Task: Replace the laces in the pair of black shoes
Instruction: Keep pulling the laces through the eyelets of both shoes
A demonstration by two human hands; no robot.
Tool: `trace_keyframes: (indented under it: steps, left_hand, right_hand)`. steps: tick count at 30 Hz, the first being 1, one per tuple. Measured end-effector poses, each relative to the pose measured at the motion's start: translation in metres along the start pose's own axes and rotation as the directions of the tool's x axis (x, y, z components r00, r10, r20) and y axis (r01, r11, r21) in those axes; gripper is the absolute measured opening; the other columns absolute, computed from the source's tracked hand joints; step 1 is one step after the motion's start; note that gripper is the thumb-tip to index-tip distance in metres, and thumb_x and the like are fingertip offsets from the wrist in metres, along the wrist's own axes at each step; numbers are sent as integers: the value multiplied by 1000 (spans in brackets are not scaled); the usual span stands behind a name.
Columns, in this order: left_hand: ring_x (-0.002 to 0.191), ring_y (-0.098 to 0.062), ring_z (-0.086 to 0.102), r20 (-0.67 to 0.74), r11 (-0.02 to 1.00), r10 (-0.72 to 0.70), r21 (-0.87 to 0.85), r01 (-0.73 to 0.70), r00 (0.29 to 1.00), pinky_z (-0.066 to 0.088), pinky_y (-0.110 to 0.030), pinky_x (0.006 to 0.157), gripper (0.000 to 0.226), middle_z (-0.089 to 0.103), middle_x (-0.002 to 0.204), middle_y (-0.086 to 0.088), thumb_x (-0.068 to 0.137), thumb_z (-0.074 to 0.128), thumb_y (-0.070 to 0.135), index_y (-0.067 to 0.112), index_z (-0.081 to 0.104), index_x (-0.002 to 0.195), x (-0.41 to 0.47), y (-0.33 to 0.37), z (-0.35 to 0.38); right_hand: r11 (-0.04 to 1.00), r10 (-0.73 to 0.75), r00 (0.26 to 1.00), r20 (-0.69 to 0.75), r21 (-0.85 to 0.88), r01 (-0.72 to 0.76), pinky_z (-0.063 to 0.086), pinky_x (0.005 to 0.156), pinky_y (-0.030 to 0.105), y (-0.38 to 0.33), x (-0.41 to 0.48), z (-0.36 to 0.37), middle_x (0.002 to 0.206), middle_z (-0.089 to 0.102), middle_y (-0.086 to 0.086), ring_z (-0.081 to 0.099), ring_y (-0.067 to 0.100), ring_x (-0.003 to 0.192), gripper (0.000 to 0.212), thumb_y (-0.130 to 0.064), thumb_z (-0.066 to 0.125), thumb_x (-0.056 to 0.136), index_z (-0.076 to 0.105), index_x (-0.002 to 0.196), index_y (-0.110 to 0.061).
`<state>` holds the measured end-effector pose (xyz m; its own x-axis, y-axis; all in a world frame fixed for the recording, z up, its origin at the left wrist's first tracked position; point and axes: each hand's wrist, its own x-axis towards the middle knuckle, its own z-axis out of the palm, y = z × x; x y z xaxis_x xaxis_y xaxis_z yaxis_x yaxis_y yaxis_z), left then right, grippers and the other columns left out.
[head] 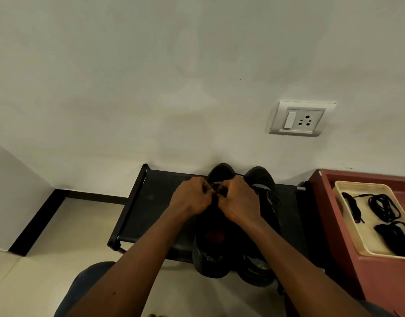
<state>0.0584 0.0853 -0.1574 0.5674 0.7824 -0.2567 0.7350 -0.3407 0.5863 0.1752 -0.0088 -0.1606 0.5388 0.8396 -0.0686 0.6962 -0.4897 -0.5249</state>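
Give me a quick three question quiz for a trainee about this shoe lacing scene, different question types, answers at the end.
1. True or false: both hands, left hand and right hand, are working at the left shoe of the pair.
2. Multiple choice: the spare laces lie in A) a cream tray, B) the right shoe, C) on the floor.
3. Fill in: the shoes rest on a low black ____ against the wall.

Key: 1 true; 2 A; 3 rack.
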Motion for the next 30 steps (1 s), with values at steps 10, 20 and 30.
trace_keyframes:
  steps: [10,20,30]
  left_hand:
    - [76,-20,65,160,998,-39,51,31,986,56,-38,77,33,68,82,-4,102,57,39,11,72,92,13,-3,-7]
    - [64,-12,53,164,837,-11,-539,99,986,46,-25,63,30,60,67,2,105,47,25,13,61,81,19,-7,-37]
    - [53,-12,54,-34,-50,-165,-998,-42,986,52,-26,55,28,61,71,0,105,48,23,18,51,77,32,-14,-72]
  right_hand:
    - [1000,-10,1000,10,3,10,43,71,29,3,4,4,119,58,3,65,20,90,13,-30,67,96,75,106,-27]
    - [1000,6,1000,-25,17,-6,38,65,23,8,4,9,126,46,-2,48,8,75,22,-34,72,93,63,112,-28]
    - [999,23,999,-32,27,-22,43,75,24,9,6,12,131,46,-3,50,6,79,30,-37,74,93,63,120,-26]
